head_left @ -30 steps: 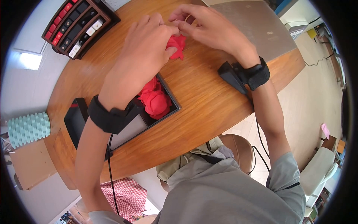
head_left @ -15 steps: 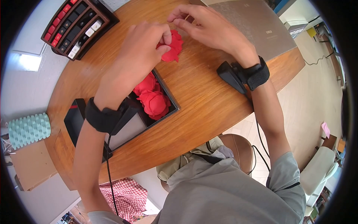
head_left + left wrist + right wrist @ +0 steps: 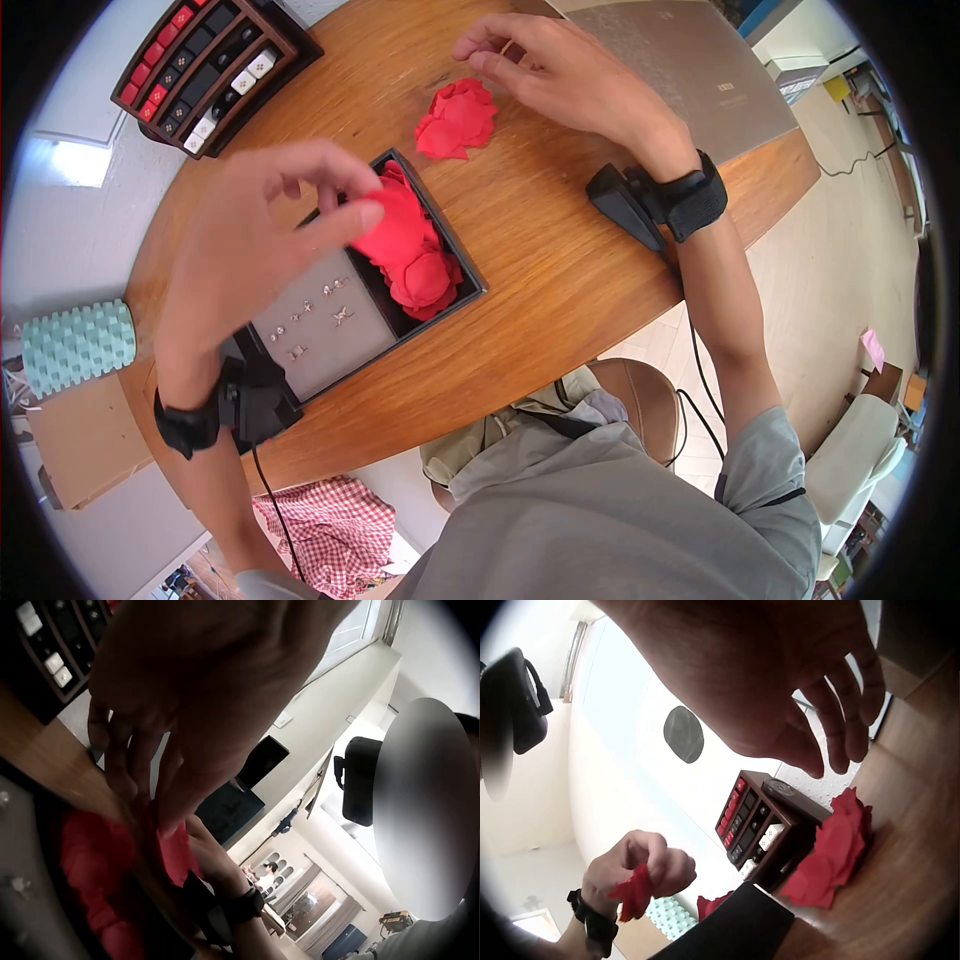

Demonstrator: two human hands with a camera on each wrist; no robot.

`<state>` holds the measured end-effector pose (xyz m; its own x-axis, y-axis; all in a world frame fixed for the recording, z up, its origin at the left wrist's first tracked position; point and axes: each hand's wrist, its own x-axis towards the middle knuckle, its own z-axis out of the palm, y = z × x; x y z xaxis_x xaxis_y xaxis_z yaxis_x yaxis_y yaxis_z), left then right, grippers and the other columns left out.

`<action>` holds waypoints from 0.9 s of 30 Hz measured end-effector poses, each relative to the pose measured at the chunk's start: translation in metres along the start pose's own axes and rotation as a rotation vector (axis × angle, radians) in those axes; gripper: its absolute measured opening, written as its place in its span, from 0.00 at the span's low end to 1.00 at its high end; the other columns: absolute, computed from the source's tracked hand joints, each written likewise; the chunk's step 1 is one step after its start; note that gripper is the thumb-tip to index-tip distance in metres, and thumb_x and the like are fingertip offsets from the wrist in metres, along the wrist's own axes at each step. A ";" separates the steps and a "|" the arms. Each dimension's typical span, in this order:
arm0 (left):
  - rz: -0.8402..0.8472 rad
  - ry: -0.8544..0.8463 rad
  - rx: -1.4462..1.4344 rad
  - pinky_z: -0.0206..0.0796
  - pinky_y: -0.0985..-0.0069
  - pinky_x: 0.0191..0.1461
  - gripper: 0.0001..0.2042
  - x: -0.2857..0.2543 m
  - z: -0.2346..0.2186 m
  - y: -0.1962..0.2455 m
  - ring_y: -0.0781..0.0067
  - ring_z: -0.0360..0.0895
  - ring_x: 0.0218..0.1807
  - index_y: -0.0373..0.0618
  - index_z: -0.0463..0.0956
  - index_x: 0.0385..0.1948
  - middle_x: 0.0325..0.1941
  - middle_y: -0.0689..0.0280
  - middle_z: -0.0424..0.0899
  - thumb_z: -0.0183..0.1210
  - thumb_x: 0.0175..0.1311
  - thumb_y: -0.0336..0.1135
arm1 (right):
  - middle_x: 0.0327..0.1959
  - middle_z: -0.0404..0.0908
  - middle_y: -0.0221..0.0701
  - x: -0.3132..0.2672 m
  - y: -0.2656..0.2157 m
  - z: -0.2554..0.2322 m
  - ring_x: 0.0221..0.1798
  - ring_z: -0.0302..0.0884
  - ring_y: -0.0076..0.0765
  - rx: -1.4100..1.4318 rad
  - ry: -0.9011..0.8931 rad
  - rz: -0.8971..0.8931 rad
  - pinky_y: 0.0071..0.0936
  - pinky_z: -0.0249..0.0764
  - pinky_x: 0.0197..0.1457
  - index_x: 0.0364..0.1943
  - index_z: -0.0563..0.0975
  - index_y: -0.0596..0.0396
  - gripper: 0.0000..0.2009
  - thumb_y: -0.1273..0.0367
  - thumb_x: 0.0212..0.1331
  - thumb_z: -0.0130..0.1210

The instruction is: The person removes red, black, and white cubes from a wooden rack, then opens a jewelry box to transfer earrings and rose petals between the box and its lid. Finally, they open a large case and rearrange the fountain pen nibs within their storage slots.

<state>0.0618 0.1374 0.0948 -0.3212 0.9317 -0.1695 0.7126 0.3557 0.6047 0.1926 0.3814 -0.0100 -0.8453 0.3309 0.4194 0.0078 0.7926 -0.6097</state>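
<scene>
My left hand pinches a red petal piece between thumb and fingertips, above the black box. Its outline merges with the red flowers in the box's right compartment in the head view. In the left wrist view the held piece hangs below the fingertips. A layered red flower lies on the wooden table, touched by neither hand. My right hand hovers just right of that flower, fingers loosely bent, holding nothing.
Small earrings sit on the grey pad in the box's left compartment. A dark rack of small tiles stands at the back left, a brown flat case at the back right. A teal textured roll is far left.
My left hand has moved away from the loose flower, left and toward my body, over the box, carrying a red piece. The loose flower now shows fully. My right hand has barely moved.
</scene>
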 end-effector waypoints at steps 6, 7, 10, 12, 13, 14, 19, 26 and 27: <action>0.163 -0.071 0.108 0.62 0.72 0.50 0.09 -0.023 0.036 -0.005 0.70 0.75 0.36 0.43 0.79 0.33 0.32 0.68 0.81 0.71 0.54 0.27 | 0.44 0.88 0.43 0.002 0.003 0.002 0.48 0.86 0.49 0.035 -0.030 -0.020 0.39 0.80 0.54 0.51 0.82 0.58 0.14 0.65 0.69 0.54; 0.162 -0.070 0.107 0.62 0.72 0.50 0.09 -0.022 0.041 -0.006 0.70 0.75 0.36 0.43 0.79 0.33 0.32 0.68 0.81 0.71 0.54 0.27 | 0.44 0.88 0.43 0.002 0.003 0.002 0.48 0.86 0.49 0.042 -0.040 -0.024 0.39 0.80 0.54 0.51 0.82 0.59 0.14 0.65 0.69 0.54; 0.274 0.058 0.357 0.62 0.65 0.55 0.08 -0.019 0.052 -0.012 0.62 0.74 0.39 0.45 0.76 0.31 0.30 0.67 0.77 0.69 0.55 0.27 | 0.43 0.88 0.44 0.003 0.004 0.002 0.48 0.86 0.48 0.053 -0.056 -0.022 0.39 0.80 0.53 0.51 0.82 0.59 0.14 0.65 0.69 0.55; 0.303 0.087 0.386 0.62 0.64 0.53 0.09 -0.016 0.055 -0.015 0.59 0.73 0.42 0.46 0.74 0.31 0.30 0.65 0.74 0.68 0.55 0.27 | 0.43 0.88 0.44 0.002 0.002 0.001 0.48 0.86 0.48 0.047 -0.053 -0.013 0.39 0.80 0.53 0.51 0.82 0.59 0.14 0.65 0.69 0.55; 0.304 0.086 0.386 0.62 0.64 0.53 0.09 -0.015 0.056 -0.013 0.59 0.73 0.42 0.46 0.74 0.31 0.30 0.65 0.74 0.68 0.55 0.27 | 0.43 0.88 0.43 0.002 0.001 0.001 0.48 0.86 0.48 0.040 -0.050 -0.005 0.39 0.80 0.53 0.51 0.82 0.60 0.14 0.65 0.69 0.55; 0.283 0.091 0.380 0.62 0.64 0.53 0.09 -0.014 0.057 -0.011 0.59 0.73 0.42 0.45 0.74 0.31 0.31 0.64 0.74 0.68 0.55 0.27 | 0.43 0.88 0.43 0.002 0.000 0.001 0.48 0.86 0.48 0.040 -0.049 -0.004 0.39 0.80 0.53 0.51 0.82 0.60 0.14 0.65 0.69 0.55; 0.161 0.071 0.204 0.64 0.71 0.45 0.10 -0.009 0.043 0.000 0.65 0.73 0.39 0.43 0.76 0.37 0.35 0.64 0.76 0.68 0.56 0.24 | 0.44 0.88 0.44 0.001 -0.001 0.000 0.48 0.86 0.50 0.040 -0.050 0.013 0.39 0.80 0.54 0.51 0.82 0.59 0.15 0.64 0.70 0.55; 0.443 0.332 0.356 0.67 0.69 0.54 0.10 0.054 0.050 -0.009 0.62 0.75 0.46 0.43 0.80 0.43 0.39 0.63 0.78 0.67 0.61 0.29 | 0.44 0.88 0.44 0.001 0.000 0.000 0.49 0.86 0.50 0.046 -0.043 -0.011 0.40 0.80 0.54 0.51 0.82 0.60 0.14 0.66 0.68 0.54; 0.506 0.372 0.404 0.66 0.67 0.56 0.11 0.062 0.051 -0.011 0.59 0.75 0.49 0.44 0.81 0.45 0.41 0.62 0.78 0.67 0.62 0.30 | 0.44 0.88 0.44 0.000 -0.002 -0.003 0.48 0.86 0.50 0.050 -0.051 0.001 0.40 0.80 0.54 0.51 0.82 0.60 0.14 0.67 0.68 0.53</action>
<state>0.0662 0.1954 0.0378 -0.0320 0.9278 0.3717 0.9801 -0.0437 0.1935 0.1937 0.3810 -0.0068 -0.8714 0.3043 0.3848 -0.0171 0.7650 -0.6438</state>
